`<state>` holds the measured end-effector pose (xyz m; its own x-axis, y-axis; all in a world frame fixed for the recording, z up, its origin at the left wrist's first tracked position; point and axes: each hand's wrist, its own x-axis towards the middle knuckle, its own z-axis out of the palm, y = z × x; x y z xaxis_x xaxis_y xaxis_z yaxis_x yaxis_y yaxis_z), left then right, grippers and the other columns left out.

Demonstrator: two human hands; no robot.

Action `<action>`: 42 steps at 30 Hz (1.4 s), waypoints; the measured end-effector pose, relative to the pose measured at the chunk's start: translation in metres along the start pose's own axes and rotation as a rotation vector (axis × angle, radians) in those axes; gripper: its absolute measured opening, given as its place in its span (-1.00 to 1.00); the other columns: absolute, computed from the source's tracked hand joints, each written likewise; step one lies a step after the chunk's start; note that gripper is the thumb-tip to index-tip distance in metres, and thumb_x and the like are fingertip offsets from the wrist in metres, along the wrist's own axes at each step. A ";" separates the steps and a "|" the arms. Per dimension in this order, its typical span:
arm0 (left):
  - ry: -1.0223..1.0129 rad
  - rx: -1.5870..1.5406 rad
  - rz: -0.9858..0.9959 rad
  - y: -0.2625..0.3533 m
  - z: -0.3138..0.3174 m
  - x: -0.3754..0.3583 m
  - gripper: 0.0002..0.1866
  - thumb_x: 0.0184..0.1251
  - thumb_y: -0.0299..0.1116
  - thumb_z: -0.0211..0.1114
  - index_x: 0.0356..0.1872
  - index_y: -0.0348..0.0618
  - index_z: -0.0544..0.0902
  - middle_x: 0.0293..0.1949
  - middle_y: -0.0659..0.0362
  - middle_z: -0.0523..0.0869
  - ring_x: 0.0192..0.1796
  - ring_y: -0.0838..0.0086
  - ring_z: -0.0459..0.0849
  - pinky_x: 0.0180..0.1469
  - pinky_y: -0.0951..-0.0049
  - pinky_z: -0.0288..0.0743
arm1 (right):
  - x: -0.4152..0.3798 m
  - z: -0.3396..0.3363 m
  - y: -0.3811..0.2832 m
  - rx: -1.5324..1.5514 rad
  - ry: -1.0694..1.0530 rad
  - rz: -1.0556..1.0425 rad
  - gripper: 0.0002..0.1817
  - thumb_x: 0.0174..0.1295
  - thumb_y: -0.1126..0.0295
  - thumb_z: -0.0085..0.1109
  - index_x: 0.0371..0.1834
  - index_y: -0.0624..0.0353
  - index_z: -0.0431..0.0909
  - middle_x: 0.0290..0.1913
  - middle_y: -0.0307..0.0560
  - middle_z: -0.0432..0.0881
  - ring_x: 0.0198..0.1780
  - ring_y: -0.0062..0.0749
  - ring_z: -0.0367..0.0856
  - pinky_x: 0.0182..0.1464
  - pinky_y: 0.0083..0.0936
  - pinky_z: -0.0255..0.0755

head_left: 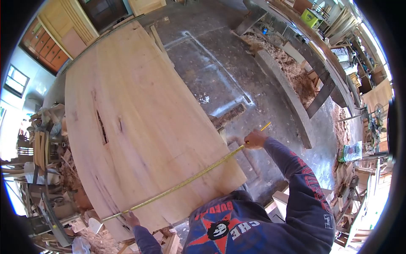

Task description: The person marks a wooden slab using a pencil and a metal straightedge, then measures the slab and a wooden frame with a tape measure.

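A wide wooden panel [144, 114] with dark cracks on its left part lies in front of me. A yellow tape measure [182, 183] stretches across its near end, from the left edge to beyond the right edge. My right hand [255, 139] is closed on the tape just off the panel's right edge, with a yellow pencil [266, 126] sticking out of it. Near the left edge my left hand [132, 219] touches the panel beside the tape; its fingers are small and partly hidden.
Wood scraps [44, 156] and shavings lie at the left. A long grey beam [284, 91] and more shavings are on the right. Behind the panel stand wooden doors [67, 25] and a drawer unit [47, 47]. A green container [309, 17] is at the upper right.
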<state>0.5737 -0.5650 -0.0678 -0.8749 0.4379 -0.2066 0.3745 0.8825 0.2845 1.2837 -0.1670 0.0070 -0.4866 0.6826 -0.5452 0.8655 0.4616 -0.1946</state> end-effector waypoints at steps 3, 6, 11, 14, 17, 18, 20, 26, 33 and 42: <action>-0.027 0.040 0.039 -0.004 -0.003 0.003 -0.16 0.54 0.07 0.15 0.58 -0.32 0.11 0.54 -0.35 0.18 0.58 -0.13 0.17 0.58 0.09 0.11 | 0.004 0.005 0.002 -0.035 0.006 0.003 -0.67 0.20 -0.02 0.14 -0.35 -0.05 0.74 -0.39 0.01 0.73 -0.24 0.03 0.72 0.01 -0.07 0.49; -0.023 0.042 0.059 -0.018 0.001 0.011 -0.18 0.55 0.07 0.14 0.57 -0.32 0.13 0.53 -0.33 0.22 0.59 -0.11 0.16 0.58 0.10 0.11 | 0.002 0.007 0.003 -0.005 0.043 -0.008 -0.69 0.18 0.00 0.14 -0.39 -0.06 0.72 -0.41 0.00 0.73 -0.27 0.04 0.72 -0.03 -0.07 0.50; -0.043 -0.014 0.108 -0.008 -0.016 0.010 -0.30 0.54 -0.04 0.16 0.49 -0.38 0.30 0.47 -0.33 0.33 0.52 -0.11 0.29 0.54 0.12 0.17 | -0.001 0.006 0.003 -0.010 0.075 -0.021 -0.71 0.17 0.02 0.15 -0.44 -0.05 0.70 -0.43 0.01 0.72 -0.30 0.04 0.71 -0.09 -0.05 0.51; 0.001 -0.093 0.096 -0.013 -0.030 0.018 -0.37 0.53 -0.11 0.18 0.39 -0.44 0.42 0.40 -0.33 0.43 0.43 -0.14 0.42 0.49 0.12 0.27 | -0.002 0.005 0.000 -0.012 0.099 -0.015 -0.70 0.16 0.04 0.15 -0.45 -0.02 0.70 -0.45 0.02 0.71 -0.31 0.04 0.71 -0.09 -0.05 0.51; 0.138 -0.082 0.008 -0.036 -0.040 0.034 -0.40 0.51 -0.12 0.18 0.33 -0.49 0.48 0.33 -0.33 0.52 0.37 -0.17 0.49 0.43 0.11 0.35 | -0.007 0.003 -0.006 -0.025 0.178 -0.028 -0.69 0.16 0.06 0.17 -0.47 0.05 0.68 -0.46 0.03 0.70 -0.31 0.02 0.71 -0.08 -0.05 0.51; 0.199 -0.054 -0.029 -0.045 -0.045 0.040 -0.40 0.51 -0.12 0.19 0.32 -0.50 0.49 0.31 -0.34 0.54 0.36 -0.17 0.51 0.42 0.11 0.38 | -0.008 0.004 -0.009 -0.031 0.212 -0.041 -0.69 0.16 0.07 0.17 -0.48 0.07 0.68 -0.46 0.03 0.70 -0.31 0.02 0.71 -0.08 -0.06 0.51; 0.154 0.020 -0.105 -0.068 -0.063 0.059 -0.32 0.53 -0.02 0.15 0.34 -0.52 0.45 0.33 -0.36 0.51 0.39 -0.17 0.48 0.43 0.09 0.35 | -0.007 0.014 -0.009 -0.085 0.270 -0.023 -0.68 0.17 0.09 0.18 -0.47 0.11 0.67 -0.44 0.03 0.70 -0.29 0.00 0.71 -0.07 -0.06 0.51; 0.115 0.002 -0.172 -0.141 -0.099 0.111 -0.21 0.54 0.11 0.11 0.39 -0.53 0.36 0.35 -0.34 0.48 0.38 -0.10 0.49 0.42 0.12 0.34 | -0.010 0.034 -0.021 -0.198 0.385 0.083 -0.68 0.20 0.11 0.18 -0.43 0.17 0.65 -0.39 0.04 0.71 -0.23 -0.02 0.70 -0.02 -0.08 0.52; 0.101 -0.848 -0.268 -0.206 -0.088 0.182 -0.36 0.58 -0.03 0.12 0.38 -0.41 0.40 0.26 -0.16 0.55 0.24 0.18 0.56 0.32 0.26 0.43 | -0.007 0.022 -0.050 -0.291 0.240 0.341 -0.66 0.23 0.10 0.12 -0.36 0.17 0.68 -0.35 0.07 0.74 -0.19 -0.01 0.73 0.02 -0.09 0.51; 0.148 -0.542 -0.121 -0.200 -0.085 0.208 -0.68 0.53 -0.24 0.23 0.06 -0.30 0.65 -0.12 0.08 0.72 -0.09 0.32 0.69 -0.03 0.28 0.61 | 0.006 0.006 -0.077 -0.275 0.173 0.568 -0.64 0.23 0.10 0.08 -0.34 0.17 0.70 -0.31 0.11 0.76 -0.15 -0.01 0.74 0.06 -0.11 0.50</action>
<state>0.2909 -0.6650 -0.0886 -0.9500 0.2762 -0.1454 0.0922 0.6933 0.7147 1.2148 -0.2024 0.0140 0.0054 0.9337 -0.3581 0.9429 0.1145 0.3128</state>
